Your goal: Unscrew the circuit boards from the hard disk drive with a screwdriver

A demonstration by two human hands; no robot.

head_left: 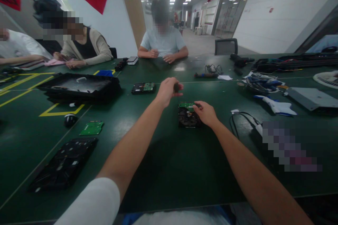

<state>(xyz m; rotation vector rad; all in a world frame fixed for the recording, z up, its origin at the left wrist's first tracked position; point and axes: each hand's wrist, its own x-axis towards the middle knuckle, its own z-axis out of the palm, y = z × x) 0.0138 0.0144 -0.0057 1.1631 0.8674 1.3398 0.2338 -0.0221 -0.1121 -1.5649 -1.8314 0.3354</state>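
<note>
A small dark object (176, 86) is pinched in the left hand (167, 90) fingers. The hard drive (188, 115) on the tabletop (169, 161) is touched by the right hand (206, 113); whether its fingers are clamped cannot be told.

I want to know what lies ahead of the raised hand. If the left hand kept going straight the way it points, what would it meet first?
Probably nothing close: the left hand points away across the bare green table. The dark tool and cable bundle lie off to the right of that line. Depth is hard to judge.
</note>
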